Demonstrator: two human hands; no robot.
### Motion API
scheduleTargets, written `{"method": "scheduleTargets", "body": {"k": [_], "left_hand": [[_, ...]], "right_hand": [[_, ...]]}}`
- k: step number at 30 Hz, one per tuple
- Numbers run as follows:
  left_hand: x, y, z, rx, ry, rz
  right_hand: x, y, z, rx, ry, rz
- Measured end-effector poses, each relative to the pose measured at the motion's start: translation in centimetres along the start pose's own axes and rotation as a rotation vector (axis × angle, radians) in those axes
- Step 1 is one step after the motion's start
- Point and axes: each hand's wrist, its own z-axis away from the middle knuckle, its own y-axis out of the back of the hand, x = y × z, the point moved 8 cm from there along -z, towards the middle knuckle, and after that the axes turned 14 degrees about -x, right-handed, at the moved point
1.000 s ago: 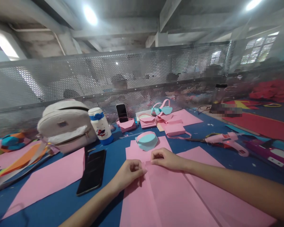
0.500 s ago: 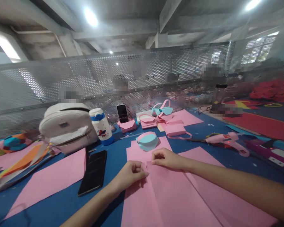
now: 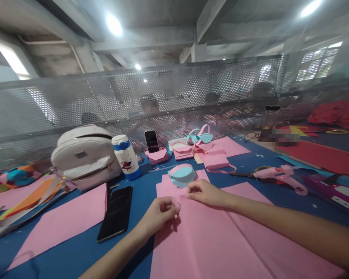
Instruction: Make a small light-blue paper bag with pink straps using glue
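Several sheets of pink paper (image 3: pixel 221 244) lie overlapped before me, the top one with a lengthwise crease. My left hand (image 3: pixel 161 215) is closed in a pinch by the upper part of this paper, a bit of pink showing at its fingertips. Just to its right, my right hand (image 3: pixel 205 193) has its fingers curled and pinched onto the paper's upper part. The exact grip of both hands is partly hidden by the fingers. Beyond them rests a small light-blue and pink paper bag (image 3: pixel 182 176).
On the left are a black phone (image 3: pixel 115 213), a white backpack (image 3: pixel 83 159), a bottle (image 3: pixel 126 157) and another pink sheet (image 3: pixel 66 217). Small pink paper bags (image 3: pixel 183 152) stand at the back, before a perforated metal screen (image 3: pixel 174 93). A pink glue gun (image 3: pixel 279 176) lies right.
My left hand has shifted very slightly left, away from the right one, and its fingers have turned a little. My right hand stays almost still. The view has tilted slightly.
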Motion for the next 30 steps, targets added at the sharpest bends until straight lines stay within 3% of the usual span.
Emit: {"method": "scheduleTargets", "body": {"k": [6, 12, 24, 30], "left_hand": [[-0.1, 0.3, 0.0, 0.011, 0.021, -0.023], [-0.3, 0.4, -0.2, 0.022, -0.002, -0.044], [-0.4, 0.5, -0.1, 0.041, -0.012, -0.064], [-0.6, 0.5, -0.1, -0.041, 0.04, -0.064]], "right_hand": [[-0.7, 0.9, 0.2, 0.098, -0.021, 0.097], [0.8, 0.2, 1.0, 0.169, -0.016, 0.054], [1.3, 0.0, 1.0, 0.161, 0.023, -0.03], [1.4, 0.0, 1.1, 0.139, 0.007, 0.033]]}}
